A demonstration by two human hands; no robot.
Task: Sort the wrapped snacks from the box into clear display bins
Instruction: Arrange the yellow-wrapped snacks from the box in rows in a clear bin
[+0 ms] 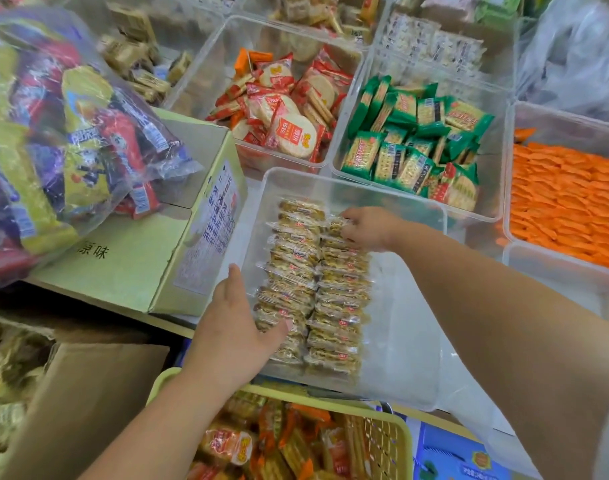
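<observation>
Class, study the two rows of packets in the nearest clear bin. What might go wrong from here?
1. The packets stand on edge, braced by the left hand and right hand; the rows may topple into the bare side of the clear bin.
2. The bulging bag rests on the box beside it and could slide down.

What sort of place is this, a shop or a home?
Likely a snack shop or its stockroom. Many clear bins each hold one sort of wrapped snacks, a printed carton stands beside them, and a bag of mixed packets lies on it.
</observation>
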